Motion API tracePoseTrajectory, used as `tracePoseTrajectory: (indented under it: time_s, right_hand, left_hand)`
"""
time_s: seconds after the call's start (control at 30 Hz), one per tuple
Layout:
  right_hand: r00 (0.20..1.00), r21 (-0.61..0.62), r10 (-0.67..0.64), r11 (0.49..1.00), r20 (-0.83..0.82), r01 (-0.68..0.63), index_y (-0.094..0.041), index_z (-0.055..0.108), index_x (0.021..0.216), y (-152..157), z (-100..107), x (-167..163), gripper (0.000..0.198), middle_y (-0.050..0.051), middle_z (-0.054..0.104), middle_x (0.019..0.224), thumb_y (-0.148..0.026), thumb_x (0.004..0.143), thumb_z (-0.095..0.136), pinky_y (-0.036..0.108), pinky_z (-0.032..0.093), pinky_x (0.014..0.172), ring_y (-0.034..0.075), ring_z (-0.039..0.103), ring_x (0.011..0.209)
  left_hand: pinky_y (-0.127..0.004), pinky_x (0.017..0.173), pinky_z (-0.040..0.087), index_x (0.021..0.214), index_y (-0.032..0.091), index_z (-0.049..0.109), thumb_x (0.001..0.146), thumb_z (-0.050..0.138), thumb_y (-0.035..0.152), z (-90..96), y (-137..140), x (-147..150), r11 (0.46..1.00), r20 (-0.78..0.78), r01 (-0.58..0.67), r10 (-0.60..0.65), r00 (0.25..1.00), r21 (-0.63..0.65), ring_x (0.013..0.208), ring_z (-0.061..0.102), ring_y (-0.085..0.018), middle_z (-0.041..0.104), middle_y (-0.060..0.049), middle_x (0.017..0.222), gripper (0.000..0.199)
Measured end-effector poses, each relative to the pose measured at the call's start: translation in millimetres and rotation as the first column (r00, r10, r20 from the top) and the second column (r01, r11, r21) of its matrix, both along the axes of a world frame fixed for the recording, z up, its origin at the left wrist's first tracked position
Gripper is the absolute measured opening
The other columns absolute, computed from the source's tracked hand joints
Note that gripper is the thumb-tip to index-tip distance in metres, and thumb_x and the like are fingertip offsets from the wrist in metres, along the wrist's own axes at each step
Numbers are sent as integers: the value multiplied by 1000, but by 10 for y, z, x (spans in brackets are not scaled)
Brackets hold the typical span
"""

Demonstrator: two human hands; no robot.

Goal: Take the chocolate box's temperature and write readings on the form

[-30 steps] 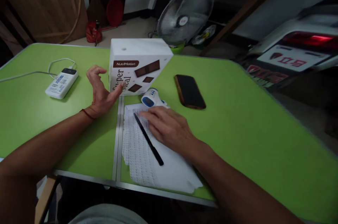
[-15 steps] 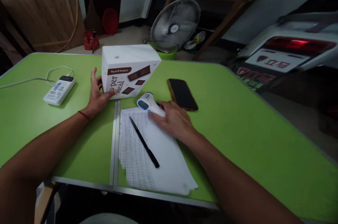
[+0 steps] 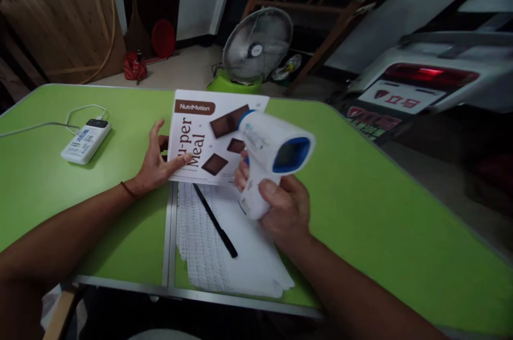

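Observation:
My left hand [image 3: 158, 161] grips the left side of a white NutriMotion box [image 3: 192, 139], its thumb across the printed front. The box stands above the top edge of some handwritten sheets [image 3: 244, 254]. In my right hand [image 3: 286, 209] is a white and blue infrared thermometer [image 3: 272, 142], held by its handle. It is raised in front of the box's right side, with its blue-rimmed display facing me. A black pen [image 3: 216, 222] lies slantwise on the sheets. The phone is not visible now, probably behind the thermometer and my right hand.
A white power bank [image 3: 86, 142] with a cable lies at the left on the green table [image 3: 380, 211]. Beyond the table's far edge stand a fan [image 3: 257, 48] and a wooden frame [image 3: 328, 35]. A vehicle's rear with a red light [image 3: 433, 75] is at the right.
My right hand has lifted the thermometer off the table and turned it upright. My left hand has brought the box nearer, its front now facing me and its top no longer showing.

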State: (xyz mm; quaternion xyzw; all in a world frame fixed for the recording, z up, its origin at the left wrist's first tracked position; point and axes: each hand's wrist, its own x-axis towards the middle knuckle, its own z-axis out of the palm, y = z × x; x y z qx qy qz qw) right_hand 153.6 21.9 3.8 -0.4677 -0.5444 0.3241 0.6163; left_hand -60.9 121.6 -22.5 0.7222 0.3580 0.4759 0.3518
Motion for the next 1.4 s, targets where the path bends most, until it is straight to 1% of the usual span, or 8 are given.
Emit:
tracePoseTrajectory:
  time_s: [0.1, 0.17, 0.3, 0.47, 0.73, 1.0, 1.13, 1.4]
  right_hand:
    - [990, -82, 31, 996, -135, -42, -24, 66, 84, -22, -24, -94, 26, 4, 65, 75, -48, 74, 63, 41, 52, 61, 21, 60, 64]
    - [989, -113, 41, 992, -145, -58, -24, 67, 84, -17, -19, -143, 24, 4, 68, 78, -45, 74, 63, 43, 54, 68, 24, 64, 71]
    - [990, -107, 63, 991, -127, -76, -25, 64, 86, -14, -8, -204, 28, 5, 73, 86, -51, 75, 63, 47, 56, 82, 27, 69, 88]
    - [985, -103, 64, 991, -159, -81, -25, 67, 96, -40, -35, -220, 40, 7, 74, 93, -60, 77, 66, 49, 55, 92, 28, 69, 98]
    - [979, -163, 115, 976, -167, -143, -24, 69, 96, -49, -6, -214, 47, 7, 75, 93, -66, 73, 70, 47, 58, 85, 25, 70, 86]
    - [974, -173, 131, 971, -185, -163, -25, 69, 100, -52, -43, -200, 49, 8, 76, 98, -66, 74, 71, 49, 56, 92, 27, 71, 95]
    - [973, -170, 142, 970, -183, -174, -24, 68, 99, -46, -78, -196, 48, 8, 75, 96, -66, 76, 69, 47, 57, 89, 26, 71, 91]
    - [974, -127, 159, 976, -159, -179, -25, 68, 100, -53, -90, -207, 45, 7, 75, 99, -65, 80, 67, 49, 56, 93, 25, 69, 95]
  left_hand:
    - [-52, 97, 55, 154, 24, 9, 83, 70, 59, -3, -53, 1, 1000, -28, 13, -13, 1000, -2, 115, 63, -30, 59, -15, 127, 100]
    - [-52, 98, 55, 154, 24, 11, 83, 70, 59, 3, -72, 2, 999, -23, 32, -32, 999, -11, 117, 62, -31, 57, -16, 131, 99]
    - [-54, 98, 55, 153, 24, 12, 82, 71, 60, 11, -66, -4, 998, -6, 52, -52, 999, -26, 117, 61, -32, 56, -16, 131, 100]
    - [-54, 98, 55, 154, 23, 10, 81, 72, 60, 15, -47, -9, 997, -4, 58, -58, 998, -43, 116, 62, -32, 56, -16, 129, 103]
    - [-55, 101, 53, 154, 23, 10, 78, 74, 61, -3, -19, -3, 998, 3, 62, -62, 998, -23, 118, 61, -32, 56, -16, 132, 106]
    - [-53, 98, 54, 155, 23, 11, 77, 76, 60, -47, 9, -12, 997, 22, 74, -74, 997, 11, 116, 60, -33, 56, -16, 130, 109]
    - [-52, 95, 54, 156, 26, 16, 76, 79, 56, -106, 45, -17, 996, 58, 75, -78, 995, 53, 113, 61, -32, 57, -14, 128, 106]
    - [-53, 94, 55, 157, 26, 15, 77, 80, 54, -100, 43, -16, 995, 62, 92, -94, 994, 40, 112, 62, -33, 59, -14, 128, 107]
